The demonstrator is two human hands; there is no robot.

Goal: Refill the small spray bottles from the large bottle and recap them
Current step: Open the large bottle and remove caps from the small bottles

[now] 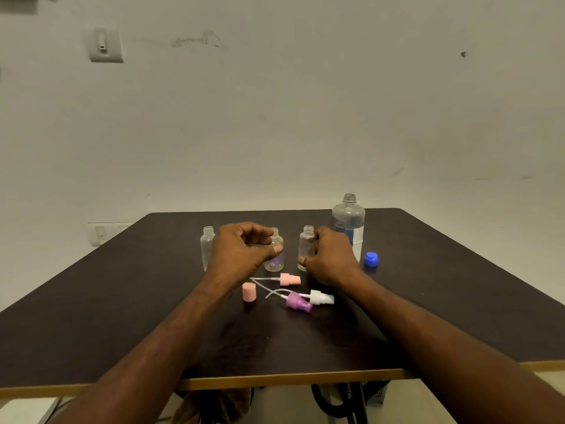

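Three small clear spray bottles stand uncapped in a row on the dark table (122, 301). My left hand (241, 250) curls beside the middle bottle (275, 255), thumb tip touching its side; the left bottle (207, 244) is partly hidden behind that hand. My right hand (330, 258) grips the right bottle (306, 246). The large clear bottle (348, 218) stands open behind my right hand, its blue cap (371, 259) on the table to the right. Pink (289, 279), white (319, 296) and purple (298, 302) spray heads lie in front, with a pink cover cap (249, 291).
The table's front edge (290, 381) runs across the bottom, with cables and cloth below it. A plain wall with a switch plate (105, 45) stands behind the table.
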